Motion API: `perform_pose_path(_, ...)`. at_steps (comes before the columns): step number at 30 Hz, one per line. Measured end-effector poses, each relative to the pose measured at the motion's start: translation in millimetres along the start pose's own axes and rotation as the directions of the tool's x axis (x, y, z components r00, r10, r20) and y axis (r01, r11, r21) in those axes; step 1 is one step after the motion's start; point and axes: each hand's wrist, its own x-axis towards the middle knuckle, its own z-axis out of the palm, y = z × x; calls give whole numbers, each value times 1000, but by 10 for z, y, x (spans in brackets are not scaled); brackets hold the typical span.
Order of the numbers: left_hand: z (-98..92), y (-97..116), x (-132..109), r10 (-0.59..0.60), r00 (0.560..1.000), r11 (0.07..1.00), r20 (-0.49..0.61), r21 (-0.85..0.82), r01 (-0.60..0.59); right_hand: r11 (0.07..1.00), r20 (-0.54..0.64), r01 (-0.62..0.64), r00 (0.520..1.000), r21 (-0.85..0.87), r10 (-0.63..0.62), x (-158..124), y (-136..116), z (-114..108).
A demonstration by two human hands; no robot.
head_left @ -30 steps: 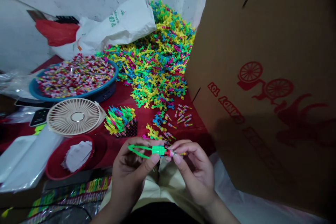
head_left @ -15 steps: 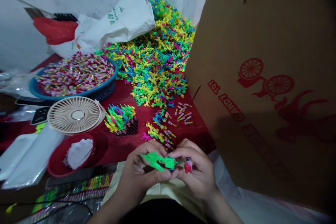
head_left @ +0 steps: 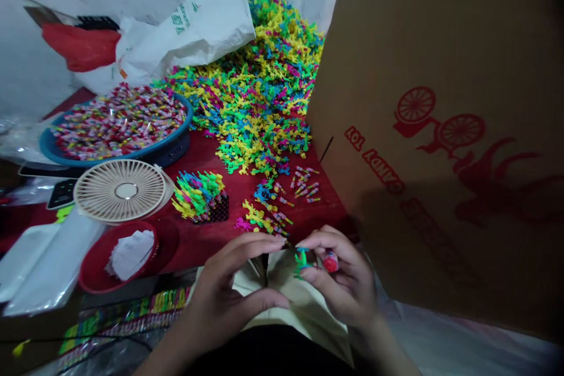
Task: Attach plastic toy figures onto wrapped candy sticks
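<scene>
Between thumb and forefinger my right hand (head_left: 346,276) pinches a small green and blue plastic toy figure (head_left: 302,262). Its curled fingers also keep a little candy tube with a red end (head_left: 330,261). My left hand (head_left: 240,282) is just left of the toy figure, thumb and fingers spread apart with nothing between them. Beyond the hands, on the red-covered table (head_left: 198,241), lie loose plastic toy figures (head_left: 258,215) in yellow, blue and pink. Several small candy tubes (head_left: 305,183) are scattered beside them.
A tall cardboard box (head_left: 423,147) stands at the right. Behind lies a big heap of coloured toy figures (head_left: 264,88). To the left are a blue basin (head_left: 48,150) full of tubes, a fan (head_left: 123,191), a red bowl (head_left: 88,270) with papers and a black rack (head_left: 220,211) of toys.
My left hand has let go and moved slightly away from the green toy figure. My right hand now holds the green and blue piece alone, still with the candy tube. The view has shifted slightly.
</scene>
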Motion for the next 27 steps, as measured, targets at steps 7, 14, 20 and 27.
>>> perform_pose_path(7, 299, -16, 8, 97, 994, 982, -55, 165, -86, 984, -184, -126, 972, 129, 148, -99, 37, 145)
perform_pose_path(14, 417, 36, 76, 289, 956, 892, -57, 380, -247, 984, -208, -122, 967, 126, 147, -195, 95, 121)
perform_pose_path(20, 431, -70, 35, 317, 948, 854, -40, 447, -267, 996, -227, -94, 969, 8, 94, -176, 47, 104)
perform_pose_path(27, 401, -19, 54, 269, 963, 885, 2, 395, -247, 992, -315, -119, 944, -38, 101, -197, 56, 119)
